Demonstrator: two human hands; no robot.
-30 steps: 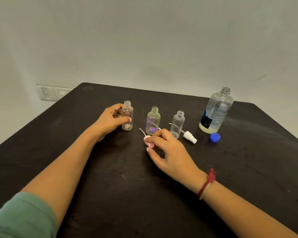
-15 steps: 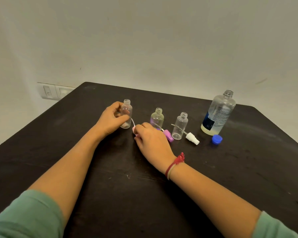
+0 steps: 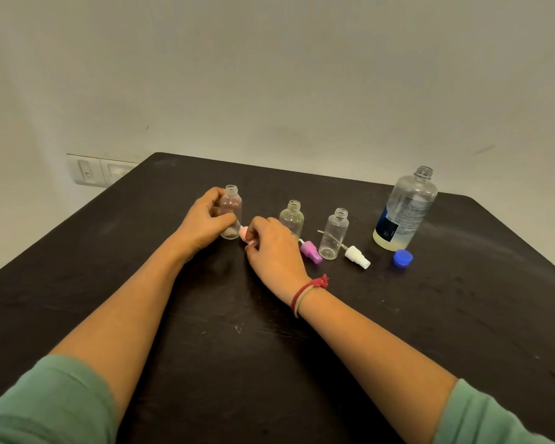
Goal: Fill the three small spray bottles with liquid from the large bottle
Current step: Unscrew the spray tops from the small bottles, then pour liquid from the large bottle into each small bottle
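Three small clear spray bottles stand uncapped in a row on the black table (image 3: pixel 205 363). My left hand (image 3: pixel 205 219) grips the left bottle (image 3: pixel 232 206), upright on the table. Just right of it, my right hand (image 3: pixel 274 248) is closed on the pale pink spray cap (image 3: pixel 243 233), low by that bottle's base. The middle bottle (image 3: pixel 291 216) and right bottle (image 3: pixel 335 233) stand free. A purple spray cap (image 3: pixel 311 252) and a white spray cap (image 3: pixel 356 256) lie beside them. The large bottle (image 3: pixel 406 209) stands open at the right, with a little yellowish liquid at its bottom.
A blue screw cap (image 3: pixel 402 258) lies in front of the large bottle. A wall switch plate (image 3: pixel 100 171) sits beyond the table's far left edge. The table's far right corner lies just behind the large bottle.
My right hand carried the pink spray cap leftward from in front of the middle bottle to the base of the left bottle. The purple cap now shows lying on the table.
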